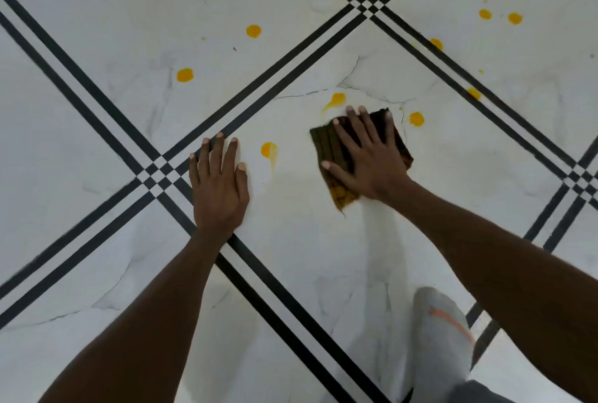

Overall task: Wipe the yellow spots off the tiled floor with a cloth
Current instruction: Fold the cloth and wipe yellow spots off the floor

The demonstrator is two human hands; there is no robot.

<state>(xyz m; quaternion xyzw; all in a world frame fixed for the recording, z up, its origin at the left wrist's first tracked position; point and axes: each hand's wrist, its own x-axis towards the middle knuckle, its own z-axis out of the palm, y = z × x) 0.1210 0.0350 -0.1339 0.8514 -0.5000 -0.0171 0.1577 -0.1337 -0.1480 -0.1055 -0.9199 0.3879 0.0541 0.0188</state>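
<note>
A dark brown folded cloth (326,146), stained yellow at its near corner, lies flat on the white marble-look tiled floor (307,240). My right hand (365,156) presses down on it with fingers spread. My left hand (218,182) rests flat on the bare tile, fingers apart, holding nothing. A smeared yellow spot (269,150) sits between the two hands. Another smeared spot (336,99) lies just beyond the cloth, and a round one (416,119) is to the cloth's right. Several more yellow spots dot the tiles farther away, such as a spot (185,75) at the left.
Double black lines (252,101) cross the floor diagonally between tiles. My knee in grey fabric with an orange stripe (443,325) rests on the floor at the lower right. A faint wet streak runs from the cloth toward me.
</note>
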